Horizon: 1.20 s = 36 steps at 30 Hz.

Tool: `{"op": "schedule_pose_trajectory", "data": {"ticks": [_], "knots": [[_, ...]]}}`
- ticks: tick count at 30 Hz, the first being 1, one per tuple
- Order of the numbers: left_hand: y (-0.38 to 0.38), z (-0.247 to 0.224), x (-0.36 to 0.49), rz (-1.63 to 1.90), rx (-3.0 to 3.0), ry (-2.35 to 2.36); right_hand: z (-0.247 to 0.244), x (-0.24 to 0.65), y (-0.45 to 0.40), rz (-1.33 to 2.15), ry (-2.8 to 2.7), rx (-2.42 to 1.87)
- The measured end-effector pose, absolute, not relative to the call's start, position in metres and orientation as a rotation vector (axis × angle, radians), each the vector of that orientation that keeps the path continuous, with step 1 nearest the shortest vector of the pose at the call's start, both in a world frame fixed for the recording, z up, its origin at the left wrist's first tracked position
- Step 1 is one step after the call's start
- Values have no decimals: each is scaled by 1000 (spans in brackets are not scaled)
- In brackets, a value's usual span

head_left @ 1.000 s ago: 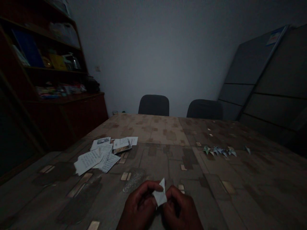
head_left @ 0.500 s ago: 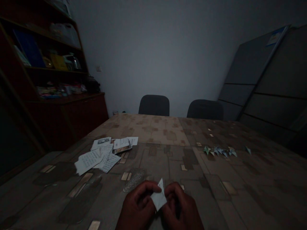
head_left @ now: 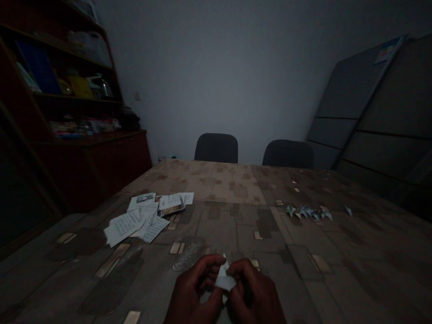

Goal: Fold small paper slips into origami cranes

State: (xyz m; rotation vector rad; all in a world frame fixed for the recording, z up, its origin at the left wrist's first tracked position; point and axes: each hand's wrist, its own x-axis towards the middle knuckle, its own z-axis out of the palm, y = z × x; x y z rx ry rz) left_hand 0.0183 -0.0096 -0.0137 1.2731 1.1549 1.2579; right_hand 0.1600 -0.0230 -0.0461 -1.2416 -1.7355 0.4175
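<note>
Between my two hands, just above the near part of the table, is a small piece of folded white paper (head_left: 225,282) with a narrow point sticking up. My left hand (head_left: 197,288) curls round its left side, with the index finger by the upper point and the thumb at the lower edge. On the other side my right hand (head_left: 254,288) pinches the paper between thumb and index finger. Fingers cover parts of the folds. Ahead and to the right, several small folded paper figures (head_left: 307,212) stand in a row, one of them (head_left: 347,210) a little apart.
A loose pile of printed paper sheets (head_left: 135,220) lies on the left of the patterned tablecloth (head_left: 216,225). Two dark chairs (head_left: 216,147) stand behind the far edge. A crowded shelf cabinet (head_left: 91,148) is at left, and grey panels (head_left: 340,94) lean at right.
The folded paper has turned and its shape has altered, now showing a wider lower fold. My left index finger has shifted up towards its tip, and my right fingers have moved over its upper right side.
</note>
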Motion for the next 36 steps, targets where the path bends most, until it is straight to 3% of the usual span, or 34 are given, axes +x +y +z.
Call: {"op": "schedule_pose_trajectory", "data": {"ticks": [7, 20, 36], "knots": [[-6, -23, 18, 1193, 1228, 1153, -44, 164, -20, 150, -1881, -1091], [-4, -30, 15, 1164, 1327, 1139, -41, 167, -14, -45, -1982, -974], [-10, -27, 18, 1186, 1254, 1122, -44, 170, -13, 73, -1938, -1010]]}}
